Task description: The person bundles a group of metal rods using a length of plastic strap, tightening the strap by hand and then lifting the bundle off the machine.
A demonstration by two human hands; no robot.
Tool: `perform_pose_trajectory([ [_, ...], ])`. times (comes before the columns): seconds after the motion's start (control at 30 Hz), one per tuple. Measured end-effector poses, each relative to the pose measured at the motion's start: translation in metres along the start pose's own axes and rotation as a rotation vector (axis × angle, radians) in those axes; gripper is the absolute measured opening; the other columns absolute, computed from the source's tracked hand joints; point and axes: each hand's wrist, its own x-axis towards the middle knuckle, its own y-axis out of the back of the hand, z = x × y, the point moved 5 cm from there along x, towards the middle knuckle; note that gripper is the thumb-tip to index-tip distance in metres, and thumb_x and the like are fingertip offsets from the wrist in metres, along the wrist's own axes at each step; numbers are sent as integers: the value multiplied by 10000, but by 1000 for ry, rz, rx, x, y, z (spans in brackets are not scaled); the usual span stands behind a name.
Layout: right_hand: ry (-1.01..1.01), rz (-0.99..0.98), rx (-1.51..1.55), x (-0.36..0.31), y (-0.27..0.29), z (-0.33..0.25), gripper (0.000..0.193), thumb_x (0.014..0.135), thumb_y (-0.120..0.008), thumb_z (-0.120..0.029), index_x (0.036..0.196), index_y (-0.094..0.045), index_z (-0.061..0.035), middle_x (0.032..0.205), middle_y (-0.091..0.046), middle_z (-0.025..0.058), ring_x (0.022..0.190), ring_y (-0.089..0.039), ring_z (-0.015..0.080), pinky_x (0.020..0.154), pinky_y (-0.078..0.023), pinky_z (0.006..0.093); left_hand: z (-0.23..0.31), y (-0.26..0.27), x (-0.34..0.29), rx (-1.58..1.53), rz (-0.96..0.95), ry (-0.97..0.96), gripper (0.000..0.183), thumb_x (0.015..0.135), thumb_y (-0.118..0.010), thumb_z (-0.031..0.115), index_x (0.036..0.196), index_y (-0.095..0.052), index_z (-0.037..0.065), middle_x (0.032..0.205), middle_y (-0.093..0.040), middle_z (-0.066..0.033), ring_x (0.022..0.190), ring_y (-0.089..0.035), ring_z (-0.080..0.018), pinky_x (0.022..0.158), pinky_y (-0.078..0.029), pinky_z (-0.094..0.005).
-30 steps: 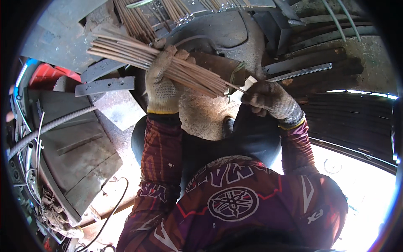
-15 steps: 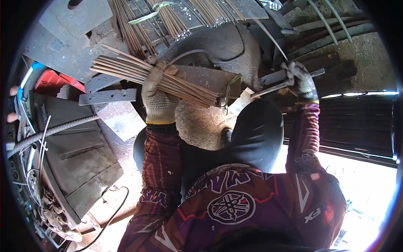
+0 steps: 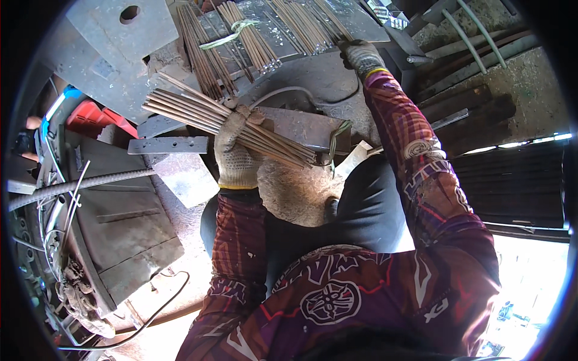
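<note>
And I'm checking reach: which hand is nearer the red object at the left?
Left. The left hand holds the rod bundle, to the right of the red object; the right hand is farther off, up and to the right, by rods on the metal surface.

1. Before you, at the far side, rods [image 3: 205, 51] lie side by side on a metal tabletop [image 3: 368, 27].
2. Your right hand [image 3: 363, 57] is at that tabletop's near right edge, by the ends of the rightmost rods.
3. Nearer you, left of centre, your left hand [image 3: 236, 150] is around a rod bundle [image 3: 180, 110].
4. Left of that hand lies a flat bar [image 3: 168, 145]; farther left, a long bar [image 3: 90, 180] crosses a panel [image 3: 132, 240].
</note>
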Motion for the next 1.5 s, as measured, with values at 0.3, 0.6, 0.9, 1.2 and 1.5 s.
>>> perform_pose_trajectory([
  [0.3,363,254,-491,-67,3,-41,647,875,-695,-584,1323,-652,-118,1295,-672,181,1248,-608,351,1064,-465,443,8,6,-2,44,19,-8,320,915,-688,99,1215,-579,83,952,-671,-66,850,-698,-211,722,-578,-389],
  [0.6,487,117,-734,-88,-35,-66,659,871,-671,-586,1257,-668,-52,1195,-704,211,1140,-660,384,991,-511,468,-5,-2,0,-24,4,53,320,910,-693,99,1212,-588,86,947,-684,-63,863,-702,-213,734,-579,-412],
  [0.9,386,85,-765,-56,-55,-84,459,885,-593,-447,1148,-742,-102,1183,-699,229,1134,-661,383,997,-511,447,3,3,-3,25,62,67,315,895,-712,121,1192,-617,81,892,-688,-84,783,-683,-224,714,-571,-397],
  [1.2,-19,-274,329,-41,-65,-48,215,913,-711,-219,1035,-693,-42,907,-690,97,832,-655,204,731,-542,318,13,17,-4,38,15,52,364,895,-714,92,1239,-594,104,980,-694,-32,881,-716,-216,774,-599,-441],
  [1.5,917,-313,-538,10,-28,-29,414,840,-763,-98,1235,-653,-41,1137,-729,148,1048,-692,312,924,-559,367,-4,4,2,2,9,107,350,898,-704,100,1233,-604,99,941,-696,-42,861,-713,-218,722,-582,-419],
])
